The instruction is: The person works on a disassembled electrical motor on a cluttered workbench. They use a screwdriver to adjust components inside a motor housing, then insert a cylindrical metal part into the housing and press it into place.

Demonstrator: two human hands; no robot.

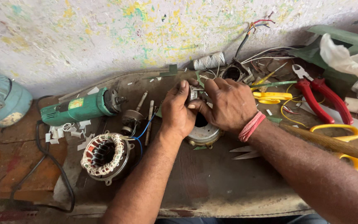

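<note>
Motor housing [204, 133], a round silver metal shell with a dark bore in its middle, sits on the worn workbench [212, 182] directly under both hands, which cover most of its top so only the lower rim and part of the bore show. The left hand [178, 111] and the right hand [228, 103] meet above it, fingertips pinched together on a small metal part [193, 93] too hidden to identify. A red thread band [251, 126] circles the right wrist. Just left lies a wound stator [104, 155] with a blue wire, beyond it a green angle grinder [79, 108]. To the right lie yellow scissors [347, 143], cut by a wooden handle, and red pliers [322, 97].
</note>
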